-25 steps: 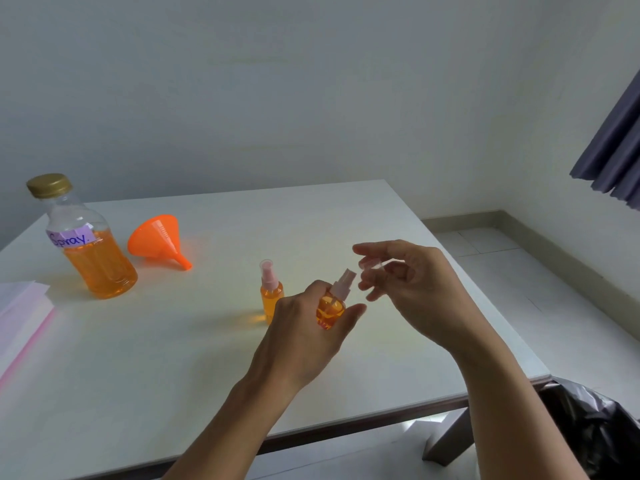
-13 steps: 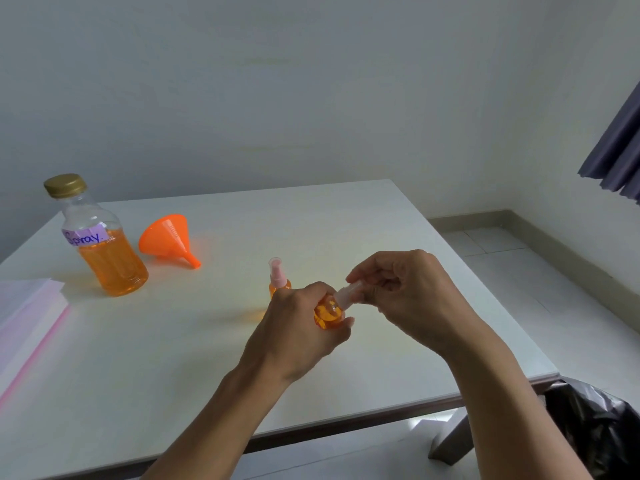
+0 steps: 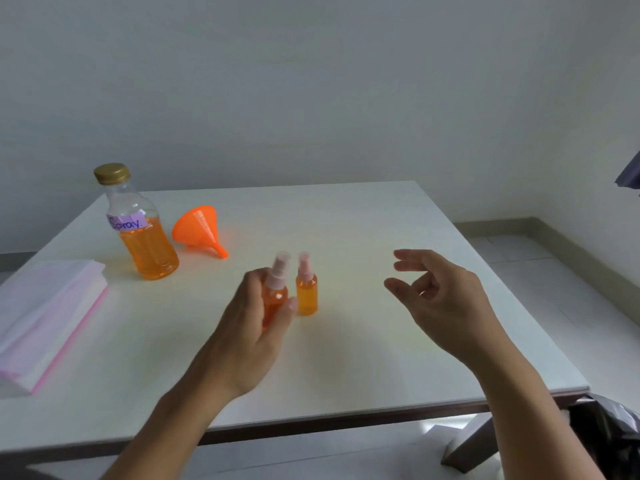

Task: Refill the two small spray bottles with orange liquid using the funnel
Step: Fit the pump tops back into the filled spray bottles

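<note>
My left hand (image 3: pixel 252 336) grips a small spray bottle (image 3: pixel 275 292) of orange liquid, upright, with its pink sprayer and clear cap on top. A second small spray bottle (image 3: pixel 306 289), also filled with orange liquid and capped, stands on the white table (image 3: pixel 346 341) just to its right. My right hand (image 3: pixel 436 299) hovers further right, fingers apart, holding nothing. At the back left stands a big clear bottle (image 3: pixel 143 230) with a gold lid, a purple "Spray" label and orange liquid in its lower half. The orange funnel (image 3: pixel 199 230) lies on its side next to it.
A stack of white and pink paper (image 3: pixel 45 313) lies at the table's left edge. A dark plastic bag (image 3: pixel 609 434) sits on the floor below the table's front right corner. Tiled floor and a wall run along the right.
My right hand has let go of the sprayer top and pulled away to the right, fingers spread. My left hand has turned the held bottle upright and brought it beside the standing one.
</note>
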